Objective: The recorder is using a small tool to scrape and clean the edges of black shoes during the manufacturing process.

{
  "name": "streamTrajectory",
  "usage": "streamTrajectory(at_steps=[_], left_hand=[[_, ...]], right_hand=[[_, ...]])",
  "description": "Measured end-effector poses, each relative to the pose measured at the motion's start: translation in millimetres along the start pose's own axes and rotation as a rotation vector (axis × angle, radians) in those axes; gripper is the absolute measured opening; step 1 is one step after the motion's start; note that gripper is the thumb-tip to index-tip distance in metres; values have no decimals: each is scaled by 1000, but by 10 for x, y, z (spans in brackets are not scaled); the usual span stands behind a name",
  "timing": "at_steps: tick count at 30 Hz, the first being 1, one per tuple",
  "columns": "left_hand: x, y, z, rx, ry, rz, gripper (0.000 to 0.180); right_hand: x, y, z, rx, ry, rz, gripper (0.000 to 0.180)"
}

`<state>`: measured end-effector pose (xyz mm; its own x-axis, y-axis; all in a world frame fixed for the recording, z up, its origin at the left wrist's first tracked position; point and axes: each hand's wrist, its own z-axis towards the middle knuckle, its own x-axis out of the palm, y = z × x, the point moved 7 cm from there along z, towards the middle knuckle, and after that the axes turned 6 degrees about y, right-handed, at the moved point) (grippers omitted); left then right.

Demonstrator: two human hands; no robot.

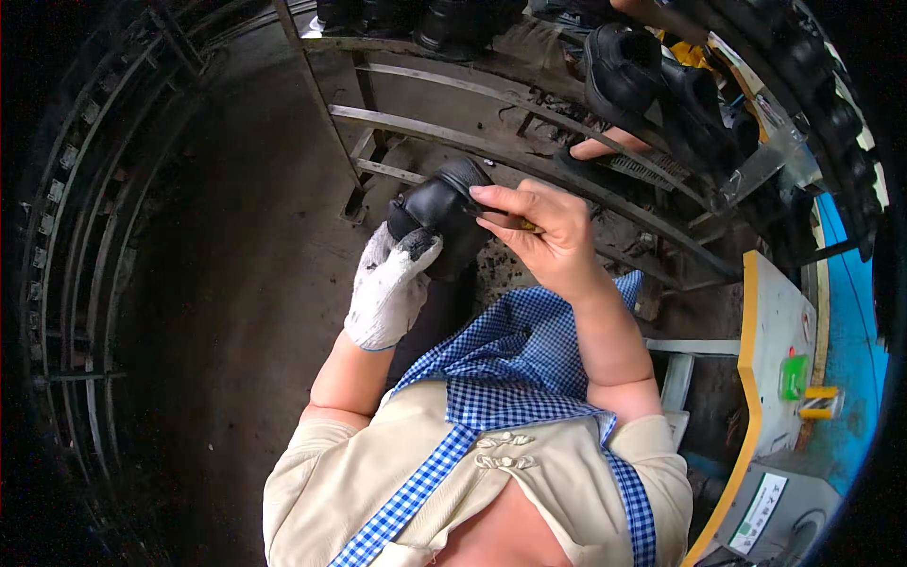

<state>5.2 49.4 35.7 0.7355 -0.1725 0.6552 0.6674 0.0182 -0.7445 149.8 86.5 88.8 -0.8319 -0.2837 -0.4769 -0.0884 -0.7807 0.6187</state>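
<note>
A black leather shoe (433, 203) is held up in front of me, over the floor and short of the metal rack. My left hand (389, 283), in a white knit glove with dark-stained fingertips, is closed around the shoe's lower left side, its thumb on the leather. My right hand (548, 231) is bare and pinches a thin, dark, knife-like tool (501, 220). Something yellowish shows between its fingers. The tool's end and the right fingertips meet the shoe's right edge; the exact contact there is hidden.
Ahead runs a metal rack (425, 123) with black shoes (624, 71) on top. Another person's bare foot (609, 144) shows beyond its bars. A white machine table with a yellow edge (749, 321) stands close on my right. Metal racking (71, 227) curves along the far left.
</note>
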Motion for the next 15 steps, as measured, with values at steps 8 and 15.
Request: streamTrajectory(at_steps=[8, 15], left_hand=[[-120, 64, -92, -88, -99, 234, 39], [100, 137, -171, -52, 184, 568, 24]], right_hand=[[2, 164, 50, -172, -86, -436, 16], [-74, -698, -523, 420, -173, 366, 23]])
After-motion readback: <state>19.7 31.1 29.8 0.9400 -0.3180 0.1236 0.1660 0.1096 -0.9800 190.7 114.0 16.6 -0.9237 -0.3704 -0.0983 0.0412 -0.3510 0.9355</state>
